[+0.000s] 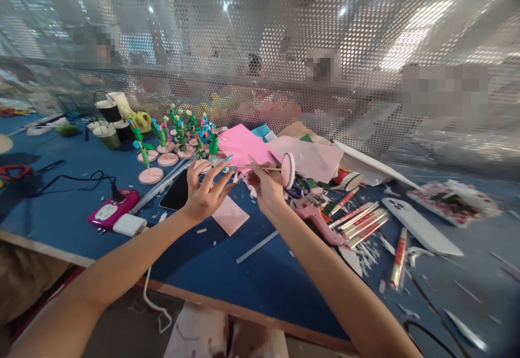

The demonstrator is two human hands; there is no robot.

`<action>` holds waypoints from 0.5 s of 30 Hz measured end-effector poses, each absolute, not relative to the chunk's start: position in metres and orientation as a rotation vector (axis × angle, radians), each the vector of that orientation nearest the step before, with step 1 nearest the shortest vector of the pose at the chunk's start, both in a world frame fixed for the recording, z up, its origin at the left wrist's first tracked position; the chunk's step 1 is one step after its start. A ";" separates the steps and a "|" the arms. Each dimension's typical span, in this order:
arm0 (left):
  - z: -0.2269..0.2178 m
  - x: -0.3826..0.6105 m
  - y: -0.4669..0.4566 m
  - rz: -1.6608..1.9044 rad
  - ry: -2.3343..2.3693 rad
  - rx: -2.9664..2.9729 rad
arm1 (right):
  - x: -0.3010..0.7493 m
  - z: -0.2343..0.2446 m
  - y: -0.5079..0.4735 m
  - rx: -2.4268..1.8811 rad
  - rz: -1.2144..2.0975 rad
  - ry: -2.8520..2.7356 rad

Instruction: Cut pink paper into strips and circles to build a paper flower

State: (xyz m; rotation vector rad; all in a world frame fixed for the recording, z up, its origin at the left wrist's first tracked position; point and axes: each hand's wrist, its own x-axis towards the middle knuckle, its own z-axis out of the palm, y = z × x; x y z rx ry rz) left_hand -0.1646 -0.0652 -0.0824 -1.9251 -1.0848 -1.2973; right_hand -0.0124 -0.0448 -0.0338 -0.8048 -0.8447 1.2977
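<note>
Over the middle of the table, my right hand (268, 189) pinches a thin stick with a round pale pink base (288, 170). The stick lies nearly level, its base turned to the right. My left hand (206, 193) is beside the stick's other end with its fingers spread; whether a fingertip touches the stick is hard to see. Beneath the hands are a pink paper square (231, 216) and a dark phone-like slab (175, 191). Behind them lie bright pink paper sheets (244, 144). Several small green and blue paper plants on round pink bases (151, 175) stand to the left.
A magenta power adapter (111, 210) with cables sits at left. On the right are a pink glue gun (320, 222), several red-and-silver wrapped sticks (368, 222), paper scraps and a white phone (422, 227). A perforated metal screen (260, 33) rises along the table's back.
</note>
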 end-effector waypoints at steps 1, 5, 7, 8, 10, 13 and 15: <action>-0.083 -0.166 -0.064 -1.316 -1.121 -1.909 | -0.015 -0.035 -0.046 -0.798 1.303 -0.836; -0.081 -0.172 -0.060 -1.372 -1.184 -1.867 | -0.024 -0.041 -0.051 -0.788 1.294 -0.838; -0.081 -0.174 -0.058 -1.372 -1.177 -1.859 | -0.027 -0.044 -0.053 -0.779 1.282 -0.854; -0.081 -0.174 -0.058 -1.371 -1.171 -1.855 | -0.027 -0.046 -0.054 -0.773 1.276 -0.861; -0.081 -0.175 -0.058 -1.371 -1.162 -1.857 | -0.028 -0.049 -0.054 -0.764 1.271 -0.865; -0.081 -0.175 -0.058 -1.367 -1.165 -1.893 | -0.029 -0.052 -0.055 -0.758 1.281 -0.858; -0.080 -0.175 -0.058 -1.370 -1.167 -1.912 | -0.030 -0.053 -0.056 -0.742 1.294 -0.850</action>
